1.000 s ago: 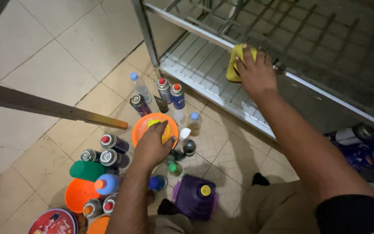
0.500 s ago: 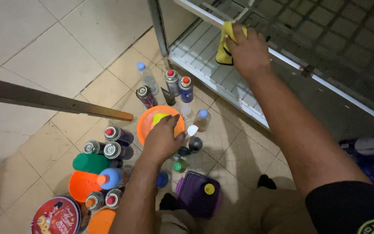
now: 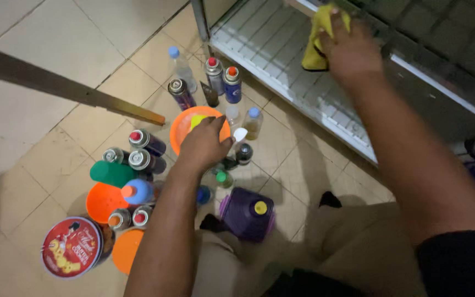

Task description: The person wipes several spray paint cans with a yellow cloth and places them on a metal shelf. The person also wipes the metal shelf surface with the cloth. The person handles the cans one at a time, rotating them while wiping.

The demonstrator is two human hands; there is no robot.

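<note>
Pale tiled floor (image 3: 56, 33), dimly lit, with a low wire shelf (image 3: 281, 49) of a metal rack at the far right; a wooden bar (image 3: 61, 88) crosses the floor at the left. Nearest the body, below the left hand, a purple jug with a yellow cap (image 3: 247, 213) is seen, and to its left a round red tin (image 3: 72, 246) and orange lids (image 3: 104, 201) amid capped spray cans (image 3: 139, 161). The left hand (image 3: 203, 144) is laid palm down on the rim of an orange bowl (image 3: 185, 124), fingers curled over its near edge; a yellow-green object lies in the bowl just beyond the fingertips, its kind not to be told. Just right of that hand a small dark jar (image 3: 243, 153) and a clear bottle with a blue cap (image 3: 253, 122) stand. Beyond the bowl, more spray cans (image 3: 214, 74) and a plastic water bottle (image 3: 182, 68) are grouped. Farthest out, the right hand (image 3: 350, 52) is pressed on a yellow cloth (image 3: 315, 38), bunched under the fingers against the shelf's back rail. Judged from this, the shelf is being wiped while the bowl is steadied; the next move would call for the cloth to be dragged along the wires with firm pressure, the cans kept clear.
</note>
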